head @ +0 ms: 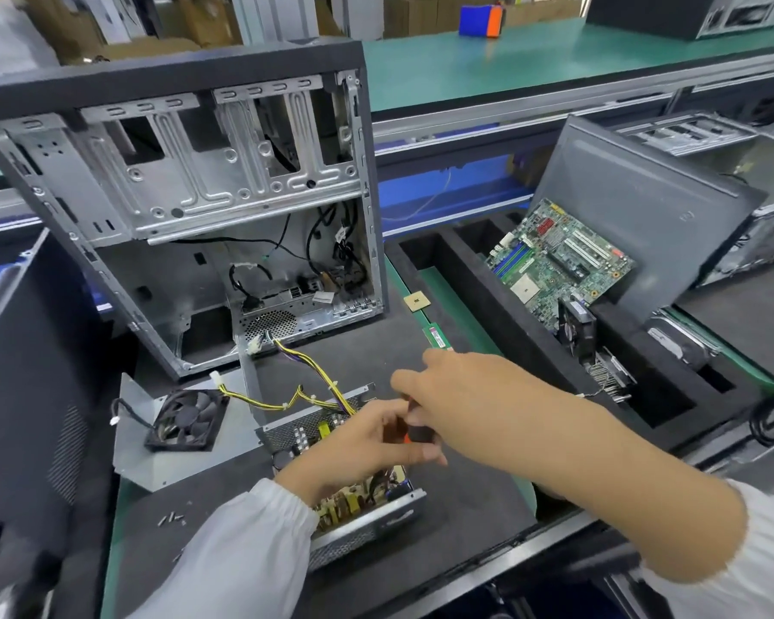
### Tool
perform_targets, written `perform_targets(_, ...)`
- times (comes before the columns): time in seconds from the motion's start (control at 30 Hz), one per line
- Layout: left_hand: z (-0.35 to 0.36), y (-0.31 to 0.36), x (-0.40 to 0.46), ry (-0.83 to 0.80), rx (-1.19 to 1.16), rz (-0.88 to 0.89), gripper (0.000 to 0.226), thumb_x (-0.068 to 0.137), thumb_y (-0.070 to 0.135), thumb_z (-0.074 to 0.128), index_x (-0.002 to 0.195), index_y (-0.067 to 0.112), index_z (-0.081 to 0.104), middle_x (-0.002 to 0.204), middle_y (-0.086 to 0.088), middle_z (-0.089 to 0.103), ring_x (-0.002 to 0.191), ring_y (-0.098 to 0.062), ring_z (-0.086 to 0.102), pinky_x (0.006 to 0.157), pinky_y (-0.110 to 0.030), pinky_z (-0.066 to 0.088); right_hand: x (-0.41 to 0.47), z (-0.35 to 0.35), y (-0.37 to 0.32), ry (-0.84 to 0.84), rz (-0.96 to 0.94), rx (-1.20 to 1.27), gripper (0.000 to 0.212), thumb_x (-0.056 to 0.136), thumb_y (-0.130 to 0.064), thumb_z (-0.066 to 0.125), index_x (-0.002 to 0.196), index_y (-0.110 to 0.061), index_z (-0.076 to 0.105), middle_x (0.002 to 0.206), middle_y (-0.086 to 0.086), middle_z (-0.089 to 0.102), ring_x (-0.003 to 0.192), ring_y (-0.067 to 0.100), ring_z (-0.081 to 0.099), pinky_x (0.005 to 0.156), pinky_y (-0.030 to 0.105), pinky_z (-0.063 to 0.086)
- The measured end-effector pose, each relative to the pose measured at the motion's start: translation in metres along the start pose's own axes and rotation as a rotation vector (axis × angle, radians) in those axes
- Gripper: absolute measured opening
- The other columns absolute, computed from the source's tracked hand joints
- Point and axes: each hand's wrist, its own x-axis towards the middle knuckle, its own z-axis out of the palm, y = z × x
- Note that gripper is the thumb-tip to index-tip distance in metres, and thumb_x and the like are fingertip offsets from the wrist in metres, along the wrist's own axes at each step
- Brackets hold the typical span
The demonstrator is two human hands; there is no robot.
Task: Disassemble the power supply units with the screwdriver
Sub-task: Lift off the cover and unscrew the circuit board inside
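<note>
Two hands meet over the opened power supply unit (354, 502) near the front edge of the surface (465, 498). Right hand (447, 390): grip curled round the black-and-orange handle of the screwdriver (414, 428). Left hand (367, 440): fingers bent at the same handle, touching it; whether they clasp it cannot be told. Yellow-and-black cables (305, 386) run from the unit to the open computer case (188, 207) standing behind. Detached fan (186, 419) on a metal plate (135, 457) to the left; loose screws (170, 519) near the front-left corner.
</note>
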Motion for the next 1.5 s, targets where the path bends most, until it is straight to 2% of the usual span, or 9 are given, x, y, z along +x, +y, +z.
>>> perform_targets(0.1, -0.003, -0.001, 0.0, 0.057, -0.027, -0.027, 0.03, 0.086, 0.006, 0.071, 0.092, 0.035, 0.071, 0.088, 0.013, 0.072, 0.082, 0.002, 0.064, 0.074, -0.012, 0.048, -0.001, -0.003, 0.01, -0.083, -0.139, 0.145, 0.042, 0.087, -0.014, 0.064, 0.12, -0.03, 0.043, 0.107, 0.0, 0.037, 0.08, 0.023, 0.044, 0.062, 0.034, 0.039)
perform_targets(0.27, -0.003, 0.005, 0.001, 0.02, 0.055, -0.015, 0.014, 0.09, 0.007, 0.067, 0.091, 0.02, 0.072, 0.082, 0.015, 0.068, 0.072, 0.001, 0.058, 0.07, -0.014, 0.043, 0.005, -0.009, 0.006, -0.039, 0.052, 0.118, 0.048, 0.09, -0.061, 0.045, 0.116, -0.021, 0.048, 0.093, 0.006, 0.047, 0.081, 0.031, 0.051, 0.061, 0.034, 0.038)
perform_targets(0.4, -0.002, 0.009, 0.001, 0.021, -0.001, -0.024, 0.026, 0.086, -0.002, 0.067, 0.091, 0.023, 0.074, 0.087, 0.01, 0.071, 0.078, 0.0, 0.063, 0.072, -0.013, 0.047, 0.01, -0.007, -0.001, -0.001, 0.014, -0.039, 0.023, 0.095, -0.028, 0.053, 0.113, -0.015, 0.047, 0.103, 0.009, 0.055, 0.088, 0.032, 0.059, 0.047, 0.03, 0.026)
perform_targets(0.57, -0.001, 0.008, 0.0, 0.042, -0.02, -0.036, 0.033, 0.079, 0.013, 0.072, 0.088, 0.045, 0.071, 0.087, 0.023, 0.072, 0.083, 0.01, 0.065, 0.073, -0.007, 0.048, 0.001, -0.006, 0.009, -0.096, -0.216, 0.149, 0.038, 0.088, -0.013, 0.059, 0.119, -0.03, 0.044, 0.105, 0.0, 0.037, 0.08, 0.019, 0.042, 0.055, 0.03, 0.032)
perform_targets(0.73, 0.001, 0.006, 0.001, 0.013, 0.01, -0.026, 0.024, 0.086, 0.014, 0.069, 0.082, 0.037, 0.072, 0.083, 0.015, 0.072, 0.08, 0.003, 0.064, 0.075, -0.01, 0.047, 0.005, -0.012, 0.008, -0.004, -0.032, 0.13, 0.047, 0.087, -0.063, 0.046, 0.106, -0.021, 0.046, 0.081, 0.005, 0.039, 0.069, 0.026, 0.044, 0.049, 0.031, 0.027)
perform_targets(0.97, -0.002, 0.003, 0.003, 0.091, -0.066, -0.037, 0.031, 0.078, 0.01, 0.074, 0.09, 0.038, 0.072, 0.091, 0.014, 0.074, 0.088, 0.002, 0.067, 0.077, -0.012, 0.05, 0.008, -0.011, 0.013, -0.087, -0.184, 0.111, 0.032, 0.09, -0.018, 0.059, 0.117, -0.025, 0.045, 0.097, 0.002, 0.037, 0.079, 0.022, 0.046, 0.049, 0.03, 0.028)
perform_targets(1.17, -0.004, 0.01, 0.0, 0.072, -0.005, -0.044, 0.023, 0.083, 0.013, 0.07, 0.091, 0.034, 0.073, 0.087, 0.014, 0.073, 0.086, 0.003, 0.067, 0.075, -0.014, 0.051, 0.012, -0.016, 0.009, -0.046, -0.064, 0.161, 0.046, 0.088, -0.061, 0.048, 0.103, -0.018, 0.041, 0.078, 0.003, 0.037, 0.066, 0.025, 0.045, 0.05, 0.031, 0.033)
perform_targets(1.37, -0.008, 0.005, 0.001, 0.094, -0.025, -0.074, 0.028, 0.079, -0.004, 0.07, 0.083, 0.024, 0.073, 0.077, 0.015, 0.073, 0.075, 0.006, 0.065, 0.068, -0.008, 0.048, 0.015, -0.013, 0.007, -0.058, -0.165, 0.053, 0.026, 0.09, -0.017, 0.057, 0.113, -0.019, 0.045, 0.08, 0.003, 0.037, 0.062, 0.02, 0.036, 0.045, 0.028, 0.024)
perform_targets(1.5, -0.011, 0.0, -0.001, 0.115, 0.055, -0.082, 0.038, 0.076, -0.011, 0.068, 0.09, 0.023, 0.059, 0.077, 0.017, 0.071, 0.076, 0.014, 0.063, 0.065, -0.006, 0.048, 0.01, -0.015, 0.012, -0.13, -0.304, 0.269, 0.031, 0.091, -0.028, 0.058, 0.119, -0.028, 0.046, 0.114, 0.001, 0.041, 0.089, 0.024, 0.05, 0.067, 0.035, 0.043)
